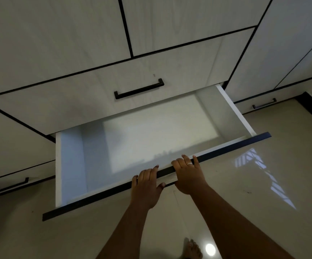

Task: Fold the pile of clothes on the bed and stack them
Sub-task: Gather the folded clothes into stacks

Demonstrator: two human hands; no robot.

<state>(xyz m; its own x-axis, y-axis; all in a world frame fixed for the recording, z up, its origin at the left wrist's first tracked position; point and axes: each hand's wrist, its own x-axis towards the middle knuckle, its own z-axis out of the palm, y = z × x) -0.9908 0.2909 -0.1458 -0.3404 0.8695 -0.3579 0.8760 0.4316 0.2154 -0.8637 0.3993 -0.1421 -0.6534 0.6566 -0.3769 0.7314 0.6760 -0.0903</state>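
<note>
Fingers [144, 173] of both hands curled over the front lip of a pulled-out drawer [71, 156], left hand [145, 189] and right hand [188, 176] gripping it side by side, left thumb below. The lip ran left-right across both hands, approx. equally near each. The clothes pile and bed weren't in frame; which way they lay couldn't be told. The drawer's own handle was hidden; a foot [192, 249] was cut off at btm edge.

Pale wood-grain wardrobe [58, 34] across the far side, panels split by thin black gaps. In the middle, white-lined drawer [228, 114] pulled out, below a shut one with a black bar handle [139, 88]. Glossy cream floor [282, 146] near and right, mirroring barred window light [254, 161].
</note>
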